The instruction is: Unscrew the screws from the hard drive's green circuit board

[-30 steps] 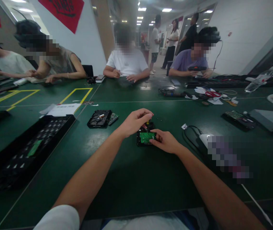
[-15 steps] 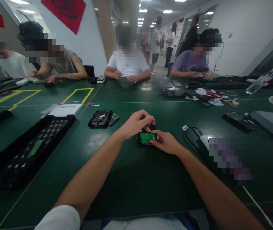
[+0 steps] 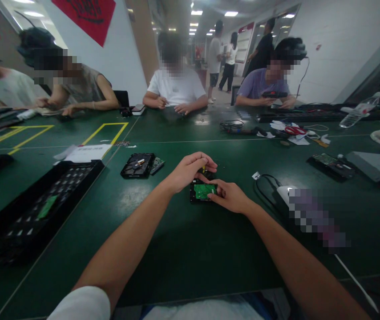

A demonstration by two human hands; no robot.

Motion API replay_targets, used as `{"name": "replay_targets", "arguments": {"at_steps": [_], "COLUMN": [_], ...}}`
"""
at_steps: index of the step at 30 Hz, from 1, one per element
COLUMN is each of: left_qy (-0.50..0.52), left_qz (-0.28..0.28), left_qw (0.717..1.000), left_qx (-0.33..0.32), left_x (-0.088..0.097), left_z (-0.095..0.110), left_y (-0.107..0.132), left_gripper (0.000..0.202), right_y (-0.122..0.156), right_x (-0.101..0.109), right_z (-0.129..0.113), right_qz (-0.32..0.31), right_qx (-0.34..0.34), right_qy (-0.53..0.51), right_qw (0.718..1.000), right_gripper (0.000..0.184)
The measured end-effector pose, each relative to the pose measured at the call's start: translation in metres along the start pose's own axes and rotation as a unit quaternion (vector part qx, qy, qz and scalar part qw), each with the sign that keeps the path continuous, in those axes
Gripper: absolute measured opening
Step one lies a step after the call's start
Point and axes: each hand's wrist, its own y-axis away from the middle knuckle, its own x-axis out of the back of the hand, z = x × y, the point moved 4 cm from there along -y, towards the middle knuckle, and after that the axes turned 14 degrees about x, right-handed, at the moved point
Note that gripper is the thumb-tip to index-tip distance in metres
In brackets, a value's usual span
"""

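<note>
In front of me a black hard drive (image 3: pixel 192 197) lies on the green table, its green circuit board (image 3: pixel 204 191) facing up. My right hand (image 3: pixel 232 196) grips the drive at its right side, thumb resting on the board. Above the drive's far end, my left hand (image 3: pixel 195 170) is closed around a small yellow tool (image 3: pixel 204 169), which looks like a screwdriver; most of it is hidden by the fingers, and its tip cannot be made out. To the left, another hard drive (image 3: pixel 136 166) lies beside a loose circuit board (image 3: pixel 157 165).
At the left stands a long black tray (image 3: pixel 76 178) with a green board (image 3: pixel 47 207) in it. A white power strip (image 3: pixel 284 194) with a cable lies at the right, near another drive (image 3: pixel 332 165) and a grey box (image 3: pixel 377 166). Several people sit across the table.
The whole view has shifted slightly left. My left hand has turned a little around the yellow tool, its fingers more stretched out. My right hand and the drive stay in place.
</note>
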Motion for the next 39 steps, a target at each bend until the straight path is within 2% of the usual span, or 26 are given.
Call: {"name": "replay_targets", "arguments": {"at_steps": [8,13,16,24,32,35,39], "left_qy": [-0.019,0.041,0.042,-0.064,-0.136,-0.117,-0.043], "left_qz": [0.035,0.023,0.022,0.05,0.041,0.026,0.002], "left_qw": [0.999,0.999,0.999,0.996,0.989,0.992,0.999], "left_qx": [-0.014,-0.005,0.0,-0.022,-0.045,-0.035,-0.011], "left_x": [0.0018,0.0018,0.0015,0.0027,0.0015,0.0007,0.0003], "left_z": [-0.0006,-0.0028,-0.0028,0.0006,0.0052,0.0035,0.0002], "left_y": [-0.0026,-0.0034,-0.0033,-0.0014,0.0012,0.0004,-0.0013], "left_gripper": [0.031,0.025,0.023,0.037,0.038,0.036,0.035], "right_y": [0.0003,0.0003,0.0005,0.0016,0.0005,0.0008,0.0011], "right_x": [0.0002,0.0006,0.0013,0.0015,-0.001,-0.001,-0.0003], "right_z": [0.0003,0.0001,-0.0007,-0.0005,0.0033,0.0036,0.0024], "right_qz": [0.003,0.002,0.004,0.008,0.007,0.006,0.005], "right_qx": [0.0,0.001,0.003,0.004,0.0,-0.003,0.002], "right_qy": [0.0,0.0,0.004,0.003,-0.002,-0.004,-0.004], "right_qw": [1.0,1.0,1.0,1.0,1.0,1.0,1.0], "right_gripper": [0.051,0.05,0.049,0.05,0.05,0.049,0.049]}}
